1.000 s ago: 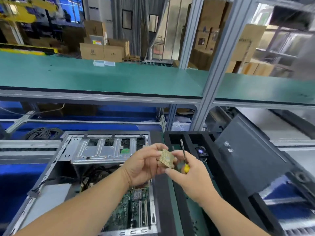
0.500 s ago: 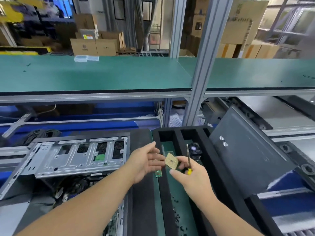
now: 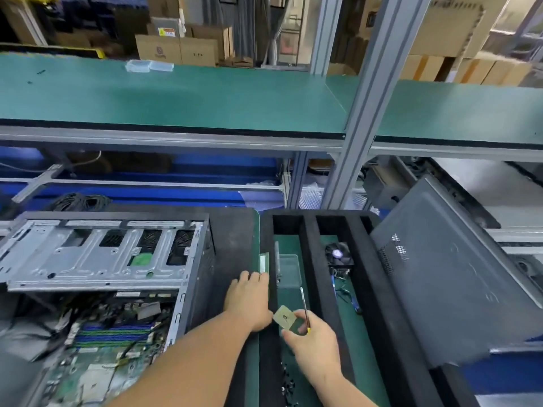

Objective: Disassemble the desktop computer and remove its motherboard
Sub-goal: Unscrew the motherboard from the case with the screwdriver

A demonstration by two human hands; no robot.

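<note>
Right hand [image 3: 313,345] pinches a small square gold-tan processor chip [image 3: 284,317] between thumb and fingertips, with a thin yellow-handled screwdriver [image 3: 304,311] tucked alongside, its shaft pointing up and away. Left hand [image 3: 249,298] lies flat, fingers straight, reaching toward a narrow green memory stick [image 3: 264,262] leaning on the black foam sorting tray [image 3: 311,254]. Judging by this, parts are being sorted: the chip wants setting down flat, gripped by its edges, contacts untouched. Leftward, the green motherboard [image 3: 97,362] still sits inside the open grey metal computer case [image 3: 97,259], its long axis seemingly running away from the viewer.
</note>
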